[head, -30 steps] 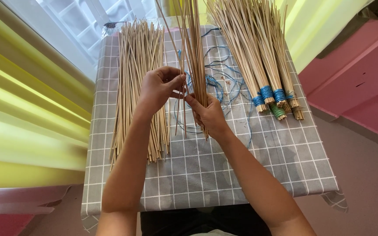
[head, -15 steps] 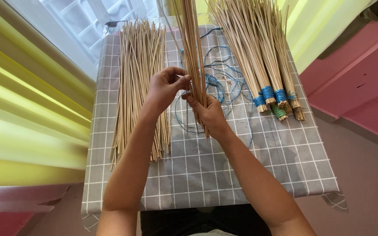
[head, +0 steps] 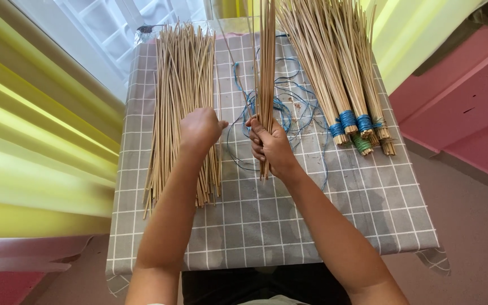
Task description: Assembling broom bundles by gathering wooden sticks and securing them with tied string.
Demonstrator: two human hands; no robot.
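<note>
Right hand grips stick bundle, left over loose pile

Right hand (head: 271, 146) closed tight round upright stick bundle (head: 266, 73), above tabletop (head: 312, 226) centre. Left hand (head: 200, 129) loosely fisted over loose sticks (head: 182, 85); grip unclear. Blue cord (head: 289, 110) lies between, tied bundles (head: 345, 73) right.

Above the right hand (head: 270, 148), the gripped sticks (head: 266, 85) run off the top edge, so their tips are unseen. The tied bundles (head: 340, 73) are cut off there too. The left hand (head: 200, 129) hides its fingertips over the loose sticks (head: 183, 107).
</note>
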